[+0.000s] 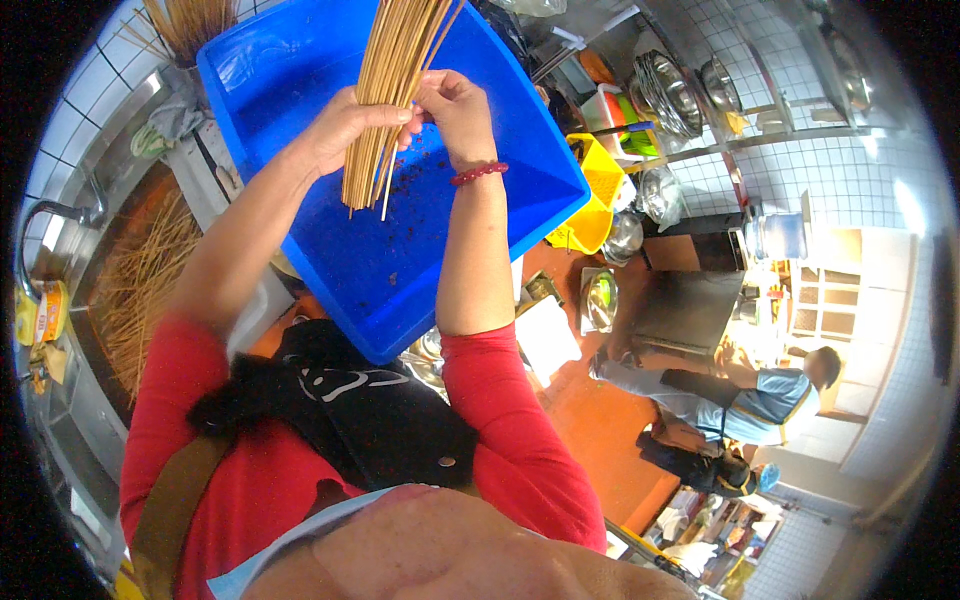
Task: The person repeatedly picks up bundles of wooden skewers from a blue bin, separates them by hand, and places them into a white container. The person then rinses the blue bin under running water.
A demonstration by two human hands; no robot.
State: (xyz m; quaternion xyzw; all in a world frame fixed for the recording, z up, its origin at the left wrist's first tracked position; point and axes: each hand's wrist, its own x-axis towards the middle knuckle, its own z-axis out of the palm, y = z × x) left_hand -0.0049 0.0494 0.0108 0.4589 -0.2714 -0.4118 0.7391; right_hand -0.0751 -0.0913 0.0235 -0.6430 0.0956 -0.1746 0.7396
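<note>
My left hand point(352, 127) is wrapped around a thick bundle of thin brown sticks point(390, 67), thumb across the front. The bundle stands nearly upright in the picture, its upper end cut off by the frame; one paler stick shows at its lower right. My right hand point(457, 112), with a red bead bracelet point(478, 173) at the wrist, meets the bundle's right side with bent fingertips. What those fingertips pinch is hidden. Beneath both hands lies a large blue plastic tub point(330, 247), with dark bits scattered over its bottom.
On the left, many loose sticks point(142, 277) lie in a sink below a curved faucet point(64, 214). More sticks point(184, 30) stand at upper left. A yellow plastic basket point(592, 202) sits right of the tub. Two people point(772, 405) are farther right on the orange floor point(600, 420).
</note>
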